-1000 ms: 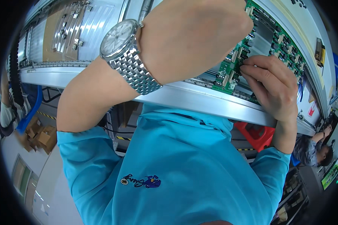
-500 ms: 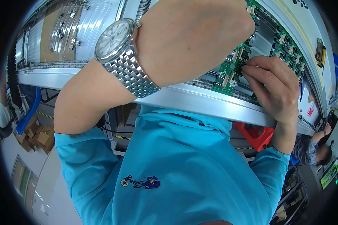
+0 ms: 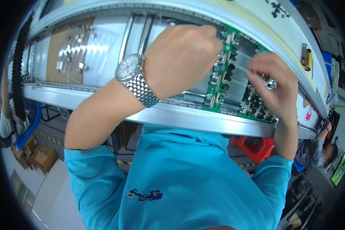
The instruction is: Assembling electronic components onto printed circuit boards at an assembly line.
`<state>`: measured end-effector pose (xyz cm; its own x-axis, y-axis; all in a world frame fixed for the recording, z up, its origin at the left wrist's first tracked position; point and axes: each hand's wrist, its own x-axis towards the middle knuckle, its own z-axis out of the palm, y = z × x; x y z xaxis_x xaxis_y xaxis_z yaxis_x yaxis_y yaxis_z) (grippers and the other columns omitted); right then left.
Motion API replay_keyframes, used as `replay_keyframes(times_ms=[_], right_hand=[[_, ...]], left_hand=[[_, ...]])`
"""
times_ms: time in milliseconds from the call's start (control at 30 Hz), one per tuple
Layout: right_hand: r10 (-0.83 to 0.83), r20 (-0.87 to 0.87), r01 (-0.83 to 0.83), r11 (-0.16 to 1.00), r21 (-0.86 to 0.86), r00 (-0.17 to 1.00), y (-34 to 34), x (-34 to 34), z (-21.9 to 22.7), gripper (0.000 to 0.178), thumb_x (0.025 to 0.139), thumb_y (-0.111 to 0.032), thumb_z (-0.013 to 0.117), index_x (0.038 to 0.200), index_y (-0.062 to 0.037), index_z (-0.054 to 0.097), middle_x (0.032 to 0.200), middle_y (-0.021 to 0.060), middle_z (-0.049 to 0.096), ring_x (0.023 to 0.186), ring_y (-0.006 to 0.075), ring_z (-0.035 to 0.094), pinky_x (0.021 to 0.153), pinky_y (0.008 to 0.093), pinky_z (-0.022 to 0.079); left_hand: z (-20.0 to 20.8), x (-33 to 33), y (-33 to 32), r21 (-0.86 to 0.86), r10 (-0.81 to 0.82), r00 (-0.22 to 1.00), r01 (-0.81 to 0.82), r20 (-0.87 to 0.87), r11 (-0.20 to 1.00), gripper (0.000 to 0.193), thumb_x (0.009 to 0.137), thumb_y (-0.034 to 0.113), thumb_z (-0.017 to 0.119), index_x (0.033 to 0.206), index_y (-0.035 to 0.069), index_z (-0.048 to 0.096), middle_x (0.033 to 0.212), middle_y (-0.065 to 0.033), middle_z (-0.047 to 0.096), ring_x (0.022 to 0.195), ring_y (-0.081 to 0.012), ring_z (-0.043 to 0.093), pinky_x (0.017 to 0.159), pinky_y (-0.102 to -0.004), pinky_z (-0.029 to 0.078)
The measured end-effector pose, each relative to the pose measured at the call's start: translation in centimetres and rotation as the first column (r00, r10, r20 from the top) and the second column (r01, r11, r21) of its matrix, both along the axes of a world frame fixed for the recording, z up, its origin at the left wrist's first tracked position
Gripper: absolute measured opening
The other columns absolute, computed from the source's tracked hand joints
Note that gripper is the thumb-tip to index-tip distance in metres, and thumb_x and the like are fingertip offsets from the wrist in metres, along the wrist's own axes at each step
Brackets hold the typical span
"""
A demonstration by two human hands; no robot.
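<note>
My left hand (image 3: 184, 53), with a silver watch (image 3: 128, 68) on its wrist, reaches over the rail frame. Its knuckles are beside the upper part of a green circuit board strip (image 3: 217, 90); its fingertips are hidden behind the hand. My right hand (image 3: 274, 78) is somewhat blurred, over a second board strip (image 3: 253, 103) set with black and silver parts. The thumb and index finger are bent, with a gap between their tips and nothing visible at the tips. Shiny parts show in the arch of this hand; whether they lie on the board or in the palm, I cannot tell.
A clear plastic tray (image 3: 84, 50) with small metal parts lies at the left on brown cardboard (image 3: 54, 63). Small black parts (image 3: 278, 10) lie on the far shelf. The silver rail (image 3: 172, 115) runs along the near edge, above a red stool (image 3: 255, 148). Another person (image 3: 314, 151) sits at far right.
The view has shifted, so the frame appears lower and the strips farther left. My right thumb and fingers, pinched together at the board before, have parted and drawn away from the first strip.
</note>
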<state>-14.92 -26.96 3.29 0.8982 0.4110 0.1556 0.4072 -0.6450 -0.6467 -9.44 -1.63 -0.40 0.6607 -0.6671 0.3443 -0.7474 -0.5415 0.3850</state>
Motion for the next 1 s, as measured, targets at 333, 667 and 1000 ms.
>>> replay_keyframes(times_ms=[333,667,1000], right_hand=[[-0.019,0.381,0.125,0.959,-0.256,0.924,2.1,11.8,-2.1,0.024,0.089,-0.018,0.076,0.11,-0.0064,0.077,0.099,0.0048,0.074,0.073,0.0156,0.063,0.069,0.0274,0.052],[-0.055,0.167,0.045,0.997,0.064,0.984,2.2,8.2,-0.2,0.013,0.084,-0.01,0.077,0.096,-0.0045,0.075,0.092,0.0061,0.072,0.073,0.0174,0.066,0.066,0.0291,0.053],[-0.011,0.311,0.024,0.999,-0.036,0.95,2.9,-0.6,1.7,0.021,0.08,0.004,0.079,0.099,-0.002,0.073,0.099,0.0073,0.071,0.08,0.0167,0.065,0.071,0.0246,0.055]], left_hand=[[-0.8,2.0,0.3,-0.131,0.058,0.991,-0.074,-0.121,0.989,0.01,0.087,0.012,0.071,0.088,0.004,0.076,0.085,-0.005,0.069,0.062,-0.0196,0.06,0.061,-0.0317,0.049],[0.6,1.8,0.0,-0.366,-0.042,0.883,-0.15,-0.467,0.919,0.01,0.089,0.007,0.072,0.096,0.002,0.074,0.086,-0.0073,0.072,0.071,-0.0189,0.068,0.067,-0.029,0.056],[1.1,0.3,-0.6,-0.619,-0.534,0.334,-0.247,-0.777,0.746,0.023,0.093,0.002,0.071,0.115,-0.004,0.065,0.095,-0.011,0.074,0.085,-0.0145,0.072,0.075,-0.0222,0.058]])
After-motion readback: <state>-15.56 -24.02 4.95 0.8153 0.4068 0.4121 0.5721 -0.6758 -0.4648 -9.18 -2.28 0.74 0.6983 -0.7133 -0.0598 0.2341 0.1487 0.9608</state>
